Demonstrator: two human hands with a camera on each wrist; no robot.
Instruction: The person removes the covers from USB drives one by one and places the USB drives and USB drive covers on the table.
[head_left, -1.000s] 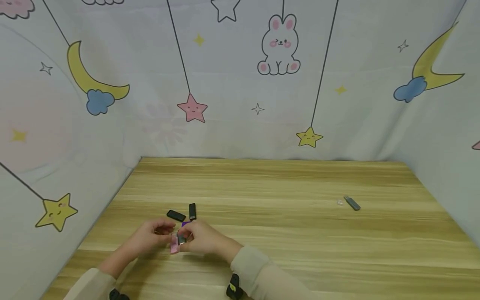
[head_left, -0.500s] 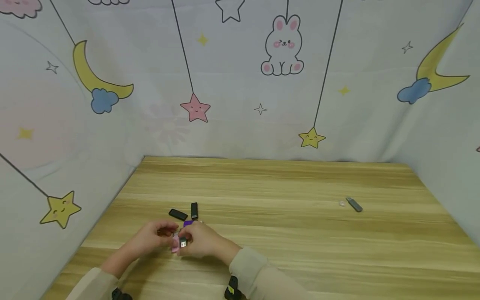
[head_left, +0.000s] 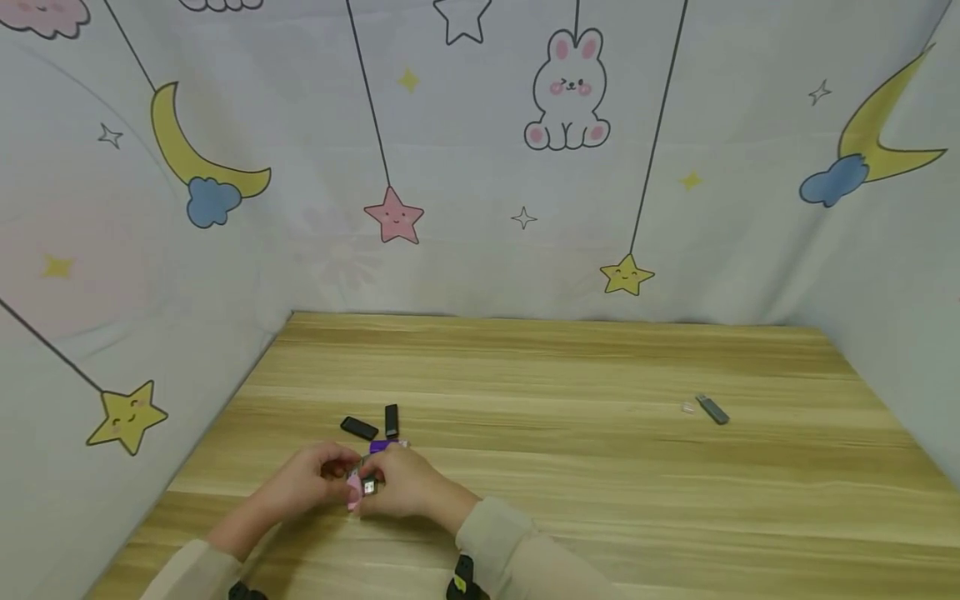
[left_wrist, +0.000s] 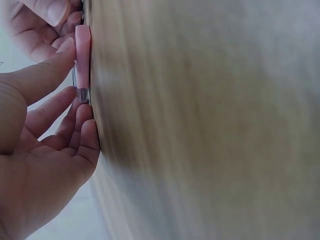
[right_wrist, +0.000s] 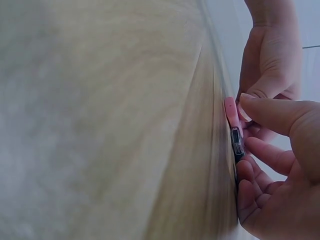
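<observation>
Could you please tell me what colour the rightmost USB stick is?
The rightmost USB stick is grey, seen best in the head view.

The bottom of the head view is filled by a wood-grain tabletop [head_left: 562,375]. Above, a white fabric backdrop [head_left: 465,137] is printed with 1 winking rabbit [head_left: 570,104] at upper centre, 1 pink star [head_left: 394,218] left of centre and 2 yellow crescent moons [head_left: 172,146] at upper left and upper right.

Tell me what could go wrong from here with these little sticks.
The right hand is close to the purple stick and might nudge it out of place. The pink stick pinched by the left hand sits right beside the metal-ended dark stick; shifting one might knock the other.
</observation>
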